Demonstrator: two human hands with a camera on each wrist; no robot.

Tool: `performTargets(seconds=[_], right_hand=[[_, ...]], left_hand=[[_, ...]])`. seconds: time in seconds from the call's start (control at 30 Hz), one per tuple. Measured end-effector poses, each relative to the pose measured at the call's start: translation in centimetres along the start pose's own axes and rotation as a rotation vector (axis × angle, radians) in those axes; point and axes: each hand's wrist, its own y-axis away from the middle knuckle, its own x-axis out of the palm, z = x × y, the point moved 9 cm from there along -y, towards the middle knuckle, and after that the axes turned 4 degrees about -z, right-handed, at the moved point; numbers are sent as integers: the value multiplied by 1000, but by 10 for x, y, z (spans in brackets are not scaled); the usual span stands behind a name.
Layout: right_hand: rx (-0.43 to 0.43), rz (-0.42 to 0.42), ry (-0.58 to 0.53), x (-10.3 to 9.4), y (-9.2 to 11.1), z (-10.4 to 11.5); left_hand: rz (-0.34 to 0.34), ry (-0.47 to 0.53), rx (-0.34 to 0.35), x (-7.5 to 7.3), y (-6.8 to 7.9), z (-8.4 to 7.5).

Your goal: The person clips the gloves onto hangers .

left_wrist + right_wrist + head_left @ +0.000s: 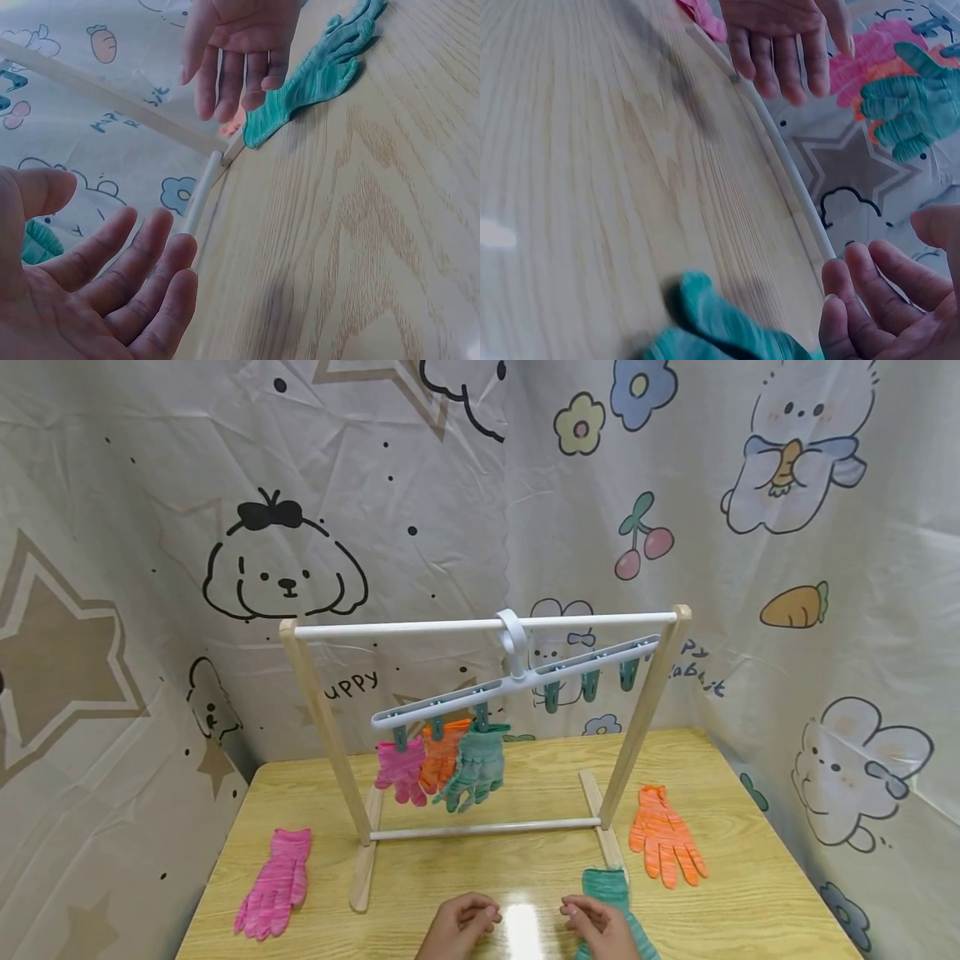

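Note:
My left hand (463, 927) and right hand (600, 928) hover near the table's front edge, fingers loosely bent, holding nothing. In the left wrist view, the left hand (97, 292) shows its palm and spread fingers. A green glove (606, 887) lies on the table, partly hidden behind my right hand. Farther right is an orange glove (666, 838); a pink glove (274, 885) lies at the left. From the tilted clip hanger (442, 702), a pink glove (401, 772), an orange glove (441, 757) and a green glove (482, 758) hang at its lower left end.
The hanger hooks over the white top bar (405, 628) of a wooden-legged stand (322, 727). Several green clips (590, 685) on its higher right side hold nothing. A lower white bar (487, 831) joins the legs. Printed cloth (450, 527) surrounds the table (427, 877).

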Motion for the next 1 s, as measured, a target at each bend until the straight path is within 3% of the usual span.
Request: performTargets(seconds=[0.2,0.67,0.87,1.0], right_hand=[[-10,-96,17,-20,-1,3],[1,-376,345,-73,2,7],[7,-455,512,-89,6,10],[50,-453,619,-97,7,5]], left_hand=[[30,21,27,5,0,-5],[55,1,61,14,-1,-9],[63,7,40,17,-1,-9],[70,15,35,19,-1,-9]])
